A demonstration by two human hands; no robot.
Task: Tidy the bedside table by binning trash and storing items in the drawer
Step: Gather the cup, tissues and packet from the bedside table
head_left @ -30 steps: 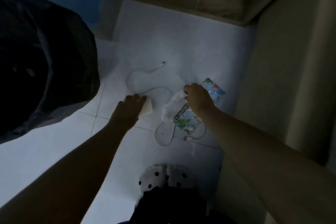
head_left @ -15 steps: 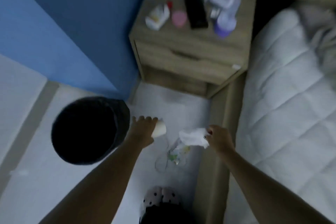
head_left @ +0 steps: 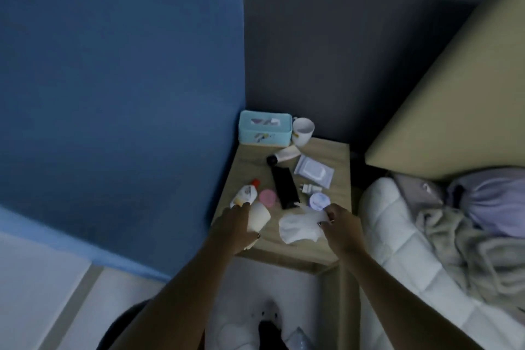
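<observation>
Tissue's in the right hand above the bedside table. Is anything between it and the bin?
Nothing solid that I can see. The right hand holds the crumpled tissue over the table. The dark bin sits low to the left, largely hidden behind the left forearm, so that arm crosses the path.

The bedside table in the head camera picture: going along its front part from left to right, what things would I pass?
White bottle with a red cap → pale cup in the left hand → pink round lid → black tube → crumpled white tissue in the right hand.
</observation>
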